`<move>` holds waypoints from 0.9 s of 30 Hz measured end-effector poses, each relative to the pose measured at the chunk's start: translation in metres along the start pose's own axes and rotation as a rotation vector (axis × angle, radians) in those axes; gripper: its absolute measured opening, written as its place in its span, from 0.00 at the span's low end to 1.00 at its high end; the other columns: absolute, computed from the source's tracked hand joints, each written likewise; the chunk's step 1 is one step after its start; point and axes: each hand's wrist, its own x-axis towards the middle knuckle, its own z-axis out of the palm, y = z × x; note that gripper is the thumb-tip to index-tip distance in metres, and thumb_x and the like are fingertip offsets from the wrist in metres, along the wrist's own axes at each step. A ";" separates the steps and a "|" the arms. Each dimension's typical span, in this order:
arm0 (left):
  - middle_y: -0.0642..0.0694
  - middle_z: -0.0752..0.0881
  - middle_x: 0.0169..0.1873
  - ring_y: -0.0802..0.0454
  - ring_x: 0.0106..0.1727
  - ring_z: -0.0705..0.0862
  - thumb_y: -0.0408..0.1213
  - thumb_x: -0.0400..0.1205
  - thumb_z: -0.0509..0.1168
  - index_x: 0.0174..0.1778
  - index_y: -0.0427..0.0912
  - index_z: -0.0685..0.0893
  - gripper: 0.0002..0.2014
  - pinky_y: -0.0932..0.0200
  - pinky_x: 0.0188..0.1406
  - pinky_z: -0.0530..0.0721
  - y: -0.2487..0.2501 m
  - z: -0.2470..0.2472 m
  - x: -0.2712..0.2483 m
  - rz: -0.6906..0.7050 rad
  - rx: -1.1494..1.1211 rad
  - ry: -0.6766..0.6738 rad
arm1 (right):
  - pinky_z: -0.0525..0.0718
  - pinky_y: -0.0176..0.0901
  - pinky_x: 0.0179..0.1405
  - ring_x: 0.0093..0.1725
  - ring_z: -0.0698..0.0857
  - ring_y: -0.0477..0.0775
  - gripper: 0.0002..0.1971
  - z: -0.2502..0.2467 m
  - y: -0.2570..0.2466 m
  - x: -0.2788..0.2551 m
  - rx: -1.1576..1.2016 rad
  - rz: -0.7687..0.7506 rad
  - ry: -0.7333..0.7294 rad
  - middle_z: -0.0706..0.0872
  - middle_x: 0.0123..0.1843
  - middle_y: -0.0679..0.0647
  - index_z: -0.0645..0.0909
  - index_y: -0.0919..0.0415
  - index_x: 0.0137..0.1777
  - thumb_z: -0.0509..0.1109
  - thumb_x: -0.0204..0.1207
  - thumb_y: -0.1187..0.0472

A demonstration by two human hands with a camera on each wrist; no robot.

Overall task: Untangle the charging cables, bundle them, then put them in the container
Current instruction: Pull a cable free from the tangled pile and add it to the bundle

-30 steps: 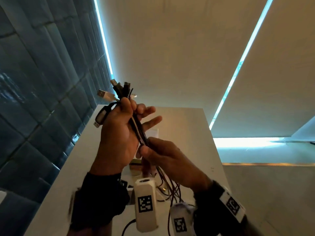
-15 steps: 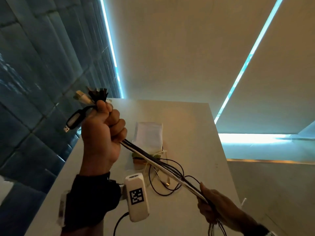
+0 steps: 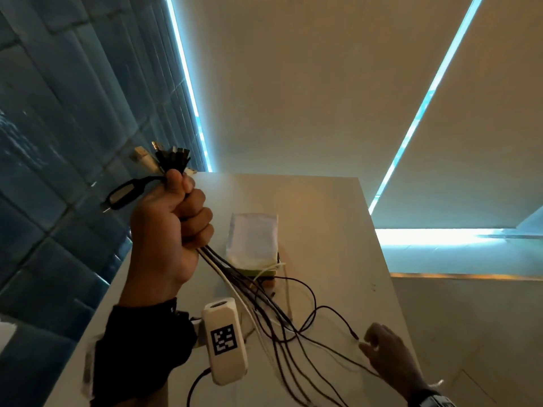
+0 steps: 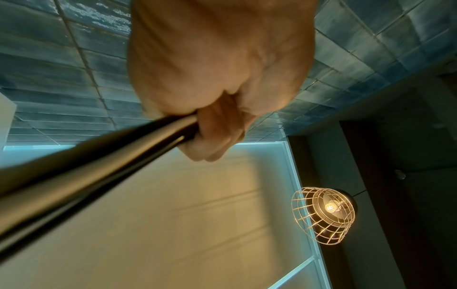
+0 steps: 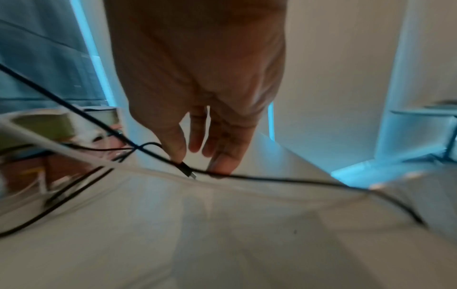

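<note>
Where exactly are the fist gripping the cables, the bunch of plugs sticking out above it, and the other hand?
left hand (image 3: 167, 230), head view, on the back of the fist.
plugs (image 3: 173, 160), head view, on the dark connector ends above the thumb.
right hand (image 3: 388, 353), head view, on the back of the hand.

Mostly black charging cables (image 3: 258, 292) are seen, with a few white strands among them; their plug ends are black, white and silver. A black sleeve (image 3: 138, 348) is worn on the left arm, beside a white wrist camera (image 3: 224, 339) marked with a black-and-white square code. A white pouch (image 3: 254, 239) is shown on the white table (image 3: 338, 230), above something olive green. The wall tiles (image 3: 58, 142) are coloured dark blue-green, and the blinds (image 3: 293, 83) cream, edged by cyan light.
</note>
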 end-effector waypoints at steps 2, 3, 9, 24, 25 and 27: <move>0.56 0.62 0.17 0.64 0.14 0.57 0.47 0.88 0.49 0.33 0.47 0.69 0.17 0.70 0.13 0.53 -0.002 0.003 0.000 -0.010 0.006 -0.010 | 0.73 0.37 0.33 0.42 0.79 0.46 0.13 0.003 -0.010 0.007 -0.004 0.064 -0.026 0.75 0.46 0.42 0.71 0.45 0.46 0.74 0.73 0.48; 0.56 0.62 0.17 0.64 0.14 0.57 0.47 0.88 0.49 0.33 0.47 0.69 0.17 0.70 0.13 0.53 -0.002 0.004 0.000 -0.013 0.008 -0.014 | 0.72 0.38 0.34 0.43 0.79 0.47 0.13 0.005 -0.010 0.009 -0.035 0.080 -0.035 0.73 0.47 0.43 0.71 0.45 0.48 0.72 0.74 0.45; 0.56 0.62 0.17 0.63 0.14 0.56 0.47 0.88 0.49 0.34 0.47 0.70 0.17 0.70 0.15 0.52 -0.002 0.002 0.001 -0.012 0.024 -0.027 | 0.80 0.40 0.39 0.42 0.80 0.45 0.08 0.008 -0.014 0.012 -0.120 -0.036 -0.035 0.77 0.46 0.44 0.71 0.44 0.40 0.66 0.79 0.49; 0.55 0.62 0.18 0.60 0.16 0.55 0.42 0.89 0.49 0.32 0.46 0.68 0.18 0.64 0.17 0.49 -0.027 0.027 0.002 -0.047 0.194 -0.075 | 0.90 0.53 0.48 0.48 0.91 0.64 0.04 -0.118 -0.201 0.025 1.273 -0.421 0.198 0.90 0.49 0.67 0.73 0.68 0.50 0.61 0.84 0.66; 0.55 0.61 0.18 0.60 0.16 0.55 0.42 0.89 0.49 0.31 0.46 0.66 0.19 0.65 0.17 0.49 -0.030 0.029 0.002 -0.047 0.228 -0.063 | 0.90 0.53 0.44 0.43 0.90 0.65 0.05 -0.120 -0.217 0.023 1.335 -0.431 0.177 0.90 0.46 0.68 0.72 0.68 0.51 0.60 0.84 0.65; 0.55 0.61 0.17 0.60 0.16 0.55 0.43 0.90 0.49 0.31 0.46 0.65 0.19 0.68 0.15 0.53 -0.037 0.033 0.002 -0.052 0.292 -0.038 | 0.87 0.49 0.34 0.34 0.86 0.58 0.07 -0.122 -0.246 0.019 1.353 -0.456 0.138 0.87 0.38 0.63 0.73 0.69 0.54 0.59 0.85 0.64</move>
